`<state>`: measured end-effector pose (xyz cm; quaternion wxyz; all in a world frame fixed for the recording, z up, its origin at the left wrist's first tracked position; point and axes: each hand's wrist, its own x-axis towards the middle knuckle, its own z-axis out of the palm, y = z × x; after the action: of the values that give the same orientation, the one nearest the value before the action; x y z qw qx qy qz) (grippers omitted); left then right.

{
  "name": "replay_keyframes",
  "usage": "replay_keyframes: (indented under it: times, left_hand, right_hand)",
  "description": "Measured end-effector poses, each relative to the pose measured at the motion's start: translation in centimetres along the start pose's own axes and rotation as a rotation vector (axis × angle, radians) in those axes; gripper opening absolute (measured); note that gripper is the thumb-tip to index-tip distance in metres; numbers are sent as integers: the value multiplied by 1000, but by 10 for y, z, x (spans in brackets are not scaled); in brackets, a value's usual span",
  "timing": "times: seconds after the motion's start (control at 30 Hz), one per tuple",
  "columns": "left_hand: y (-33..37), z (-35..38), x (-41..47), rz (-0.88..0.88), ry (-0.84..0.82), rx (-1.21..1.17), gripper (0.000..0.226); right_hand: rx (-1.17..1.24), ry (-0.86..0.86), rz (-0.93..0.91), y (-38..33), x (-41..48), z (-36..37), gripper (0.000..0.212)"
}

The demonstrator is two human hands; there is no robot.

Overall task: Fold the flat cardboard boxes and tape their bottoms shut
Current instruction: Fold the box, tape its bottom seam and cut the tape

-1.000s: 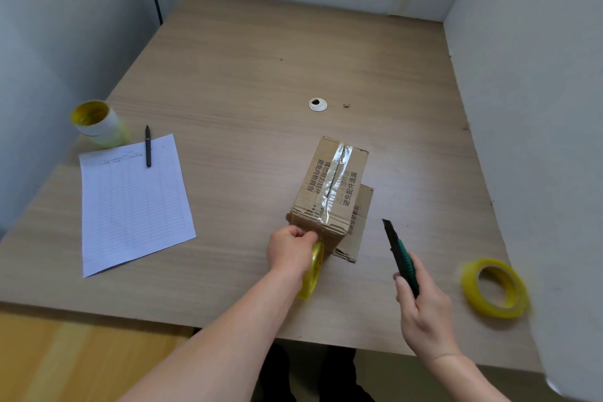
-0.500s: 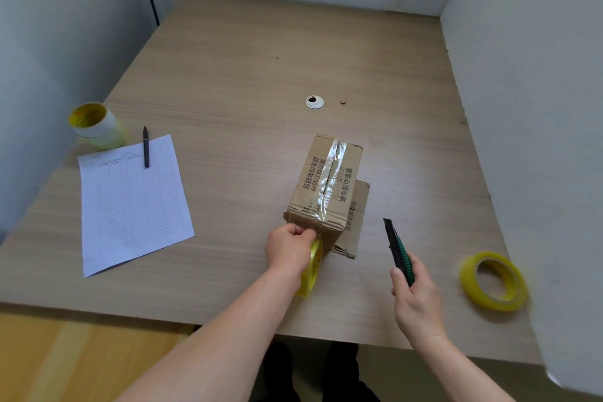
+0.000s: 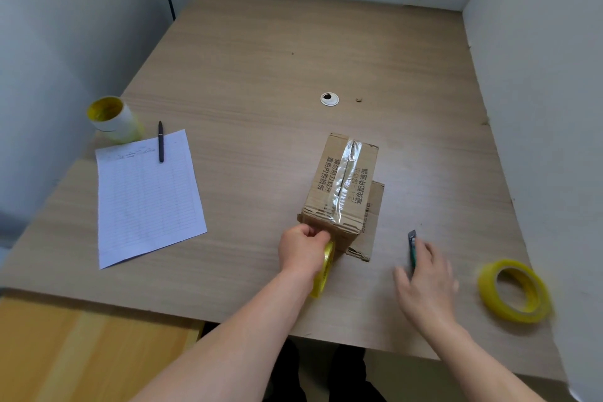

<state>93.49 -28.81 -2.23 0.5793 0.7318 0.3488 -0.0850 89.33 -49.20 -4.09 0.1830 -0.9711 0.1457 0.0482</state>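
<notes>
A small cardboard box [image 3: 323, 186] stands on the wooden table [image 3: 248, 81], a strip of clear tape running along its top seam. One loose flap lies flat at its right. My left hand [image 3: 301, 250] grips a yellow tape roll [image 3: 324, 271] on edge against the box's near end. To the right of the box, my right hand [image 3: 427, 284] lies low over a green utility knife [image 3: 412, 245] on the table. Its fingers are stretched out, and only the knife's dark tip and part of its body show.
A second yellow tape roll [image 3: 514, 290] lies at the table's near right, close to the wall. A lined paper sheet [image 3: 146, 196] with a black pen [image 3: 161, 145] and a yellow-cored roll [image 3: 112, 119] sit at the left. A white cable grommet [image 3: 329, 99] marks mid-table.
My right hand has come down from holding the knife upright and now lies flat over it on the table. My left hand stays on the tape roll at the box.
</notes>
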Motion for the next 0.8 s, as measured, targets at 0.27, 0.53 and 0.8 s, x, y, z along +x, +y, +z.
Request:
replay_keyframes:
  times: [0.27, 0.53, 0.8]
  left_hand:
    - [-2, 2, 0, 7, -44, -38, 16]
    - [-8, -2, -1, -13, 0, 55, 15]
    - [1, -28, -5, 61, -172, 85, 16]
  right_hand:
    - [105, 120, -597, -105, 32, -18, 50]
    - [-3, 140, -611, -111, 42, -7, 40]
    - [-61, 109, -597, -111, 42, -6, 44]
